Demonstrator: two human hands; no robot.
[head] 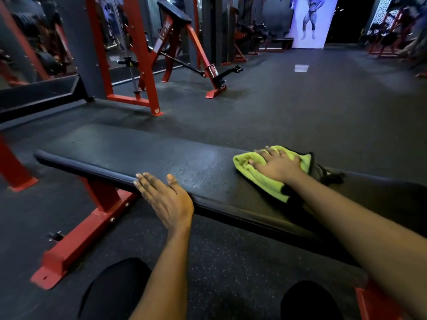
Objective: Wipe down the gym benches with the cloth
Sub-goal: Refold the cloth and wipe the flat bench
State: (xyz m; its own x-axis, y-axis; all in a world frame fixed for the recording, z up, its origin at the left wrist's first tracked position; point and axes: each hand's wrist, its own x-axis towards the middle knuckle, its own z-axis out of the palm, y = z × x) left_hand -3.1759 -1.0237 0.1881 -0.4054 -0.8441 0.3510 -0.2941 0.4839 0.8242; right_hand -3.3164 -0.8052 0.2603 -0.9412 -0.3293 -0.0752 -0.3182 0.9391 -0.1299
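Red steel carries the bench at the left, where its leg [101,195] slants down to a foot on the speckled floor [219,262]. Above it, the black bench pad [120,153] runs across in front of us. Our left hand [166,199] lies flat on the pad's near edge, fingers straight and close together, holding nothing. Just right of it the pad shows a dull, dotted patch [196,169]. Further right, the yellow-green cloth [248,169] lies folded on the pad, and our right hand [277,165] presses on it with fingers spread and nearly straight. Dark trim [323,174] trails from the cloth's right end.
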